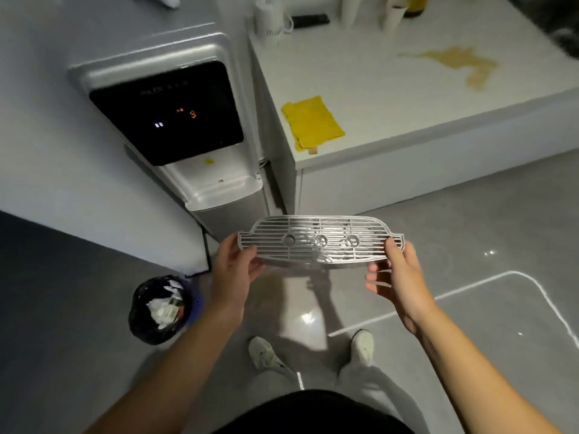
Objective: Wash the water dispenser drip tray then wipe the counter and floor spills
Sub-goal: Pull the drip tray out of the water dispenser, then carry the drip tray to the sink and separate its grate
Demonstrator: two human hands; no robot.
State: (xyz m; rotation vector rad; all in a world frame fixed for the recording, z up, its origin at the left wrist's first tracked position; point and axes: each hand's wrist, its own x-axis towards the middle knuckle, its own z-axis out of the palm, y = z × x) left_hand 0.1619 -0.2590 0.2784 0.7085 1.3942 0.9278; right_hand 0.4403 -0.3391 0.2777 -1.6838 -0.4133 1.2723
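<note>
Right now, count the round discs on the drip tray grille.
3, in a row along the middle of the drip tray grille: left disc, centre disc, right disc. None seems hidden; left hand and right hand grip the ends.

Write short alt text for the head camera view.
Both hands, left hand and right hand, hold a slotted drip tray level before a water dispenser. A yellow cloth and brown spill mark the counter.

Counter (391, 98) front open; cups (349, 9) crowd back edge.
</note>
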